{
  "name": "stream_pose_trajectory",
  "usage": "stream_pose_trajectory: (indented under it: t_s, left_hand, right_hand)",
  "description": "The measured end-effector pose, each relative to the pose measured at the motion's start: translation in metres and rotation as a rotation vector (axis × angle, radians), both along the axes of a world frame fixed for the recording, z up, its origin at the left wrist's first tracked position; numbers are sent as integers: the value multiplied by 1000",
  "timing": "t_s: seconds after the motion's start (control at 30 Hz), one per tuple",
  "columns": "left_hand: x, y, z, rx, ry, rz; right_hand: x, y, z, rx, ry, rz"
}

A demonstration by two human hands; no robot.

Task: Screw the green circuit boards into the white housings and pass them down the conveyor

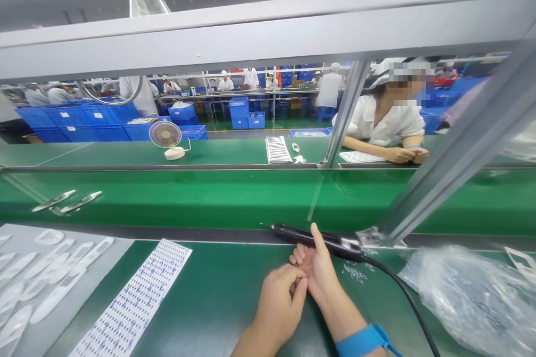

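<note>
My left hand [281, 297] is closed in a pinch at the palm of my right hand; anything between its fingertips is too small to make out. My right hand [320, 268] is turned palm up, with its thumb stretched up and apart and its fingers loosely curled; nothing can be made out in the palm. Just behind it lies a black electric screwdriver [288, 232] along the bench edge, tip to the left, its cable running down to the right. Small pale slivers, perhaps screws [355, 273], lie scattered right of my right hand. A blue band [362, 340] circles my right wrist.
At left are a printed sticker sheet [134, 301] and white plastic parts [61, 293] on a grey mat. A clear plastic bag [473, 301] lies at right, near a slanting metal post [452, 162]. Two slim parts [81, 202] rest on the green belt [188, 195]. A person [385, 117] sits opposite.
</note>
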State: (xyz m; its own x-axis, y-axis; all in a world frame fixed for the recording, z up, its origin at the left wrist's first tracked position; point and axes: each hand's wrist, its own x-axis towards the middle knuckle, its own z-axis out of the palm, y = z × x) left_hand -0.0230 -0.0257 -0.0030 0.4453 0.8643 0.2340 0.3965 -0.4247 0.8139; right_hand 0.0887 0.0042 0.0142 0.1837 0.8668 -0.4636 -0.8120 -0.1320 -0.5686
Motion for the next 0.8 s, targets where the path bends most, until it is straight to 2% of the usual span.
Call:
stream_pose_trajectory:
  t_s: [0.57,0.8]
  left_hand:
    - [1,0,0,35,13,12]
    - [1,0,1,20,13,18]
  right_hand:
    - [3,1,-3,-30,-3,33]
    - [0,0,4,-78,21,-20]
